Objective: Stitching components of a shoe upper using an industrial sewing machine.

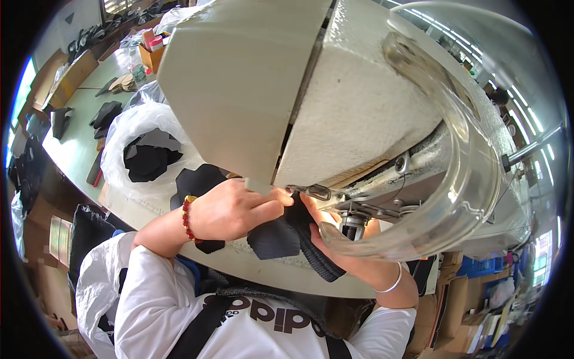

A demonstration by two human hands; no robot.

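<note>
Under the head of a large white sewing machine [239, 78], my left hand [230, 209] is closed in a pinch at the upper edge of a black fabric piece [274, 239]. A ribbed, layered dark strip [320, 257] hangs down beside it toward the table edge. My right hand [335, 248] grips the same black piece from the right, close to the lit needle area. A curved clear plastic guard [472, 185] covers part of that hand, so some of its fingers are hidden. More dark cut pieces [200, 179] lie behind and under my left wrist.
A white plastic bag [113, 149] holding black cut pieces stands left of the machine. Farther back on the pale table [66, 143] lie dark pieces and an orange-brown box [151, 55]. Cardboard boxes and a blue basket [480, 267] are at the right.
</note>
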